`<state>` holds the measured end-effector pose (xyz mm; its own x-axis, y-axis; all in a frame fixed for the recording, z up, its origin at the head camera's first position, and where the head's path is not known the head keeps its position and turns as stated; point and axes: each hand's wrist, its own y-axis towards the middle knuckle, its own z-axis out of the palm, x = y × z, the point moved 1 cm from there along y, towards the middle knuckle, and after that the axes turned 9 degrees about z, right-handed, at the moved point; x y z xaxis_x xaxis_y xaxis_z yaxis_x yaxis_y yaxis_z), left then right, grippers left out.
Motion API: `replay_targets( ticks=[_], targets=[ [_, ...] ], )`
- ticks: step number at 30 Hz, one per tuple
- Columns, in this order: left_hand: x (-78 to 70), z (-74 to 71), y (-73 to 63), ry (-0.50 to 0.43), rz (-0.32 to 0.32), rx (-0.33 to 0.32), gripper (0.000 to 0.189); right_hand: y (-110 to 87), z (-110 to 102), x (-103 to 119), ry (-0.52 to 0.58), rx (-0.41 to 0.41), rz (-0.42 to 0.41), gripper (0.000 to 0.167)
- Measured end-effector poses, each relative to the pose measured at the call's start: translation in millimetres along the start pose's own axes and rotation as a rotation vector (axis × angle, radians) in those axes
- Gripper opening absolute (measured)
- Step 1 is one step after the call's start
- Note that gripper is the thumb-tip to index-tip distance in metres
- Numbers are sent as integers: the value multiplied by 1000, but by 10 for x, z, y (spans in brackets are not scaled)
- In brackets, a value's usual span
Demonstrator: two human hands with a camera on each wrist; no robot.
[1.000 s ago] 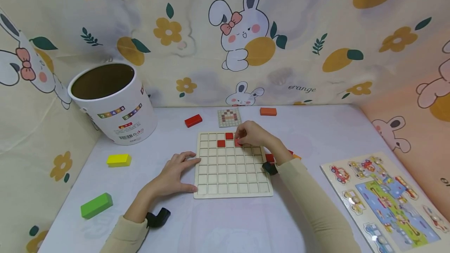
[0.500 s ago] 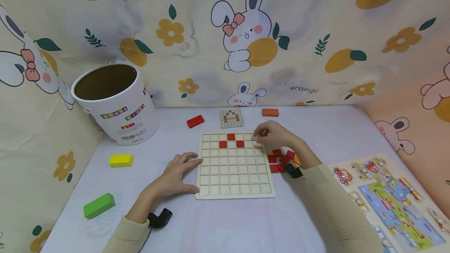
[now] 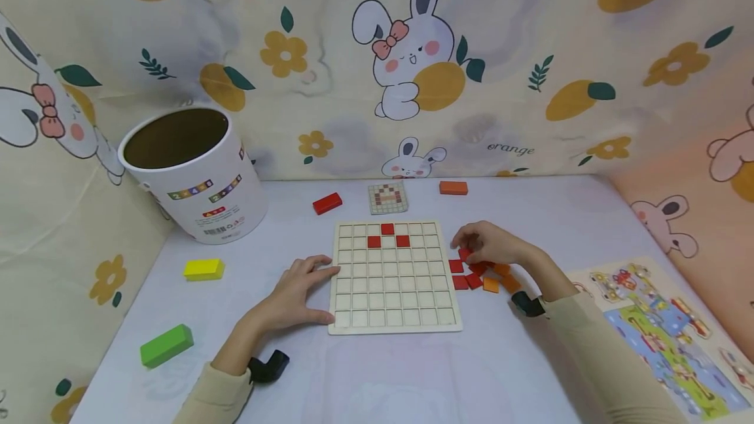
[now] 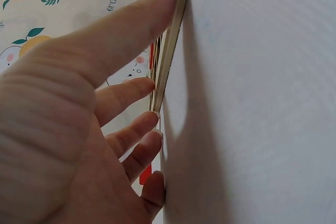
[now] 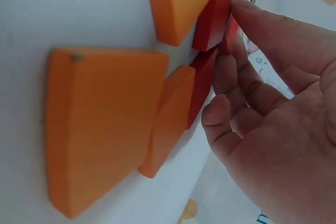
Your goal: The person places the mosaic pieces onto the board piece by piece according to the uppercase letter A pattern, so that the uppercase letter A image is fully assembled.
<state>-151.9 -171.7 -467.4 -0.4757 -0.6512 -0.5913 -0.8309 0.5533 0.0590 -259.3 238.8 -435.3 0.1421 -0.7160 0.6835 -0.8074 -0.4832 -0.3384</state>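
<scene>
One printed cloth wall [image 3: 512, 129] rises at the back edge of the white table [image 3: 377, 378]. A puzzle board [image 3: 714, 343] lies along the table's right edge; near the back left corner stands a white bucket [image 3: 247, 208], too dark inside to tell its contents. Mid-table, the left hand [image 3: 291, 290], spread, touches the left edge of the grid board [image 3: 410, 280]. By the board's right edge, the right hand [image 3: 495, 243] reaches among loose red tiles [image 3: 461, 282] and orange tiles [image 3: 491, 285]; whether it pinches one I cannot tell. Three red squares [image 3: 387, 229] occupy the grid's top two rows.

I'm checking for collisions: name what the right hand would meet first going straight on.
Likely the red tiles close under the right hand; whether it touches one is unclear.
</scene>
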Motion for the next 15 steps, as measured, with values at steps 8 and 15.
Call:
replay_targets(
  ticks=[8,15],
  targets=[
    [7,4,-7,-3,0,-6,88,-14,-24,-12,-7,-8,10,22],
    [8,3,-6,1,4,-6,89,67,-83,119,-8,-54,-62,20]
  ],
)
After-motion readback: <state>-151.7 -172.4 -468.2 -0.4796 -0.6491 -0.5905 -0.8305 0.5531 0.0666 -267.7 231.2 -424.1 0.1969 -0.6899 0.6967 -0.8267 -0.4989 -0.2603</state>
